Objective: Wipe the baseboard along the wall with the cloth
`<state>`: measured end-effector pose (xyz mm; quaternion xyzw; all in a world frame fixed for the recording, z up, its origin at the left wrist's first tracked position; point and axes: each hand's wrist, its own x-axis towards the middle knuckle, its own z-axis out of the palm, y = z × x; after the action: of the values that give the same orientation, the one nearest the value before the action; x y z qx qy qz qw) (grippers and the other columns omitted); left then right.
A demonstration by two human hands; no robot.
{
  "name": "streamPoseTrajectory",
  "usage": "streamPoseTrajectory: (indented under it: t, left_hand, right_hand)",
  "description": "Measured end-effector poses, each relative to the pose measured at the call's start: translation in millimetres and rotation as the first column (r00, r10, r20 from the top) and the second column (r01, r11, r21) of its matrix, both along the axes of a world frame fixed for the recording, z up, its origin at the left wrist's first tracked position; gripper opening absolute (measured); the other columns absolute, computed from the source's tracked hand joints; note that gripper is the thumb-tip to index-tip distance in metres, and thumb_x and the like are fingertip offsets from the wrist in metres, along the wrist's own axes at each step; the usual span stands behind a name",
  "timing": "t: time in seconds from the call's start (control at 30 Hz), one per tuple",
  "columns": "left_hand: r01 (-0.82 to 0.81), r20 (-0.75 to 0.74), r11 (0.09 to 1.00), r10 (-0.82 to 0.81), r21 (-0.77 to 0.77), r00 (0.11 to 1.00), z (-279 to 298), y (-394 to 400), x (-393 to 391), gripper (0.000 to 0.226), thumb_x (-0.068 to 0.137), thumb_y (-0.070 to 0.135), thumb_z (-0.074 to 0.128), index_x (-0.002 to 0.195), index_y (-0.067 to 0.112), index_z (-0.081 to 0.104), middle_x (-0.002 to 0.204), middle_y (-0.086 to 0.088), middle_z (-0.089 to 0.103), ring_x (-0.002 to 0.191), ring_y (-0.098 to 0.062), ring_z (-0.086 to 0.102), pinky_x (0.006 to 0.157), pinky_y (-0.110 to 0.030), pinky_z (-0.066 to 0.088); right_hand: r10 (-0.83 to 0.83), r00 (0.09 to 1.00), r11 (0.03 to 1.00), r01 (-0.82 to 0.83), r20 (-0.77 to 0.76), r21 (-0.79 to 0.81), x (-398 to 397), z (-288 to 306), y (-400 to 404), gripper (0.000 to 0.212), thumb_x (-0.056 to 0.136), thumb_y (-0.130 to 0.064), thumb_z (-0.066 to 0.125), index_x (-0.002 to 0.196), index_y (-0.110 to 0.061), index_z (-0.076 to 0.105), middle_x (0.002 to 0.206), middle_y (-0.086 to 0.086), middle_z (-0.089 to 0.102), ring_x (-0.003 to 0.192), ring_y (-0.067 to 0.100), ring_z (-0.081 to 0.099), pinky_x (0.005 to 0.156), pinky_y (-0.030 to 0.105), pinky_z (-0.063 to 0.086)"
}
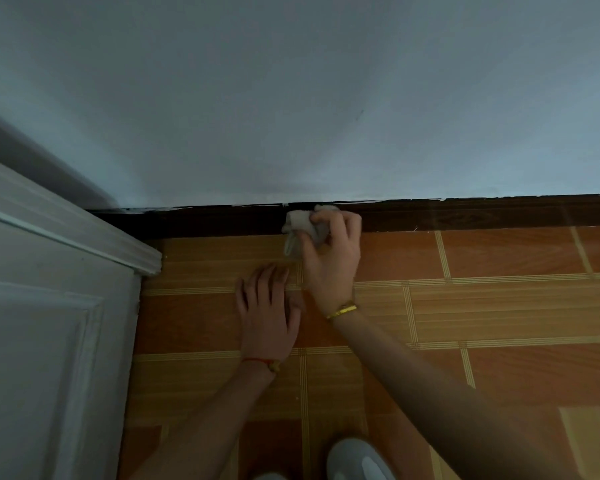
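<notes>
A dark brown baseboard (465,214) runs along the foot of the pale wall (291,98). My right hand (333,252) grips a crumpled light grey cloth (300,225) and holds it against the baseboard near its middle; a tail of the cloth hangs down to the floor. A gold bracelet sits on that wrist. My left hand (269,306) lies flat on the tiled floor just below and left of the cloth, fingers straight, with a red string on the wrist.
A white panelled door and its frame (59,289) fill the left side, meeting the baseboard's left end. Orange-brown floor tiles (499,306) stretch to the right. The toe of a light shoe (357,460) shows at the bottom edge.
</notes>
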<state>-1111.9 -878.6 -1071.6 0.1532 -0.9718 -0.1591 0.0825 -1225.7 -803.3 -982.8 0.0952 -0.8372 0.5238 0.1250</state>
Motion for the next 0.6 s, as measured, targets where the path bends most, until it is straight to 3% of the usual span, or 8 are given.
streamPoseTrajectory:
  t: [0.17, 0.23, 0.4, 0.53, 0.6]
  left_hand:
    - [-0.001, 0.000, 1.000, 0.001, 0.030, 1.000, 1.6, 0.6, 0.0, 0.050, 0.093, 0.030, 0.043, 0.140, 0.014, 0.051, 0.145, -0.010, 0.048, 0.137, -0.032, 0.043, 0.118, -0.061, 0.022]
    - [-0.002, 0.000, 0.999, 0.002, 0.034, 1.000, 1.5, 0.7, -0.3, 0.050, 0.093, 0.030, 0.042, 0.139, 0.014, 0.052, 0.145, -0.010, 0.049, 0.137, -0.032, 0.043, 0.118, -0.062, 0.023]
    - [0.000, -0.009, 1.000, 0.000, 0.023, 1.000, 3.4, 1.5, -0.5, 0.050, 0.093, 0.031, 0.043, 0.139, 0.013, 0.052, 0.145, -0.010, 0.049, 0.136, -0.032, 0.043, 0.117, -0.061, 0.024]
    - [0.007, 0.004, 1.000, -0.007, -0.019, 1.000, 0.1, 0.0, 0.3, 0.053, 0.092, 0.035, 0.046, 0.140, 0.011, 0.046, 0.144, -0.013, 0.045, 0.136, -0.034, 0.040, 0.118, -0.061, 0.024]
    - [0.014, 0.029, 0.999, -0.013, -0.044, 0.999, -1.2, -0.5, 1.0, 0.056, 0.092, 0.037, 0.044, 0.141, 0.010, 0.041, 0.144, -0.015, 0.042, 0.136, -0.035, 0.038, 0.118, -0.062, 0.024]
  right_hand:
    - [-0.396, 0.917, 0.916, 0.399, 0.051, -0.052, -31.3, -4.0, 67.0, 0.024, 0.079, -0.011, 0.072, 0.100, -0.012, 0.059, 0.111, 0.002, 0.043, 0.094, 0.013, 0.052, 0.079, 0.036, 0.053]
    - [-0.422, 0.906, 0.903, 0.423, 0.028, -0.074, -39.4, -5.4, 82.4, 0.023, 0.081, -0.013, 0.071, 0.100, -0.013, 0.058, 0.112, 0.000, 0.041, 0.096, 0.018, 0.056, 0.072, 0.040, 0.056]
    - [-0.277, 0.961, 0.961, 0.277, 0.012, 0.007, -20.6, -4.1, 47.1, 0.027, 0.076, -0.006, 0.073, 0.100, -0.009, 0.060, 0.111, 0.001, 0.043, 0.098, 0.012, 0.051, 0.080, 0.033, 0.053]
    - [0.026, 1.000, 1.000, -0.026, 0.011, 0.015, 5.7, -4.8, -10.6, 0.027, 0.076, -0.002, 0.073, 0.099, -0.007, 0.061, 0.111, 0.007, 0.045, 0.099, 0.006, 0.046, 0.081, 0.008, 0.041]
    - [0.090, 0.996, 0.996, -0.090, 0.013, -0.005, 11.2, -5.0, -24.4, 0.026, 0.076, 0.000, 0.072, 0.099, -0.006, 0.060, 0.110, 0.008, 0.045, 0.099, 0.004, 0.044, 0.080, 0.001, 0.037]
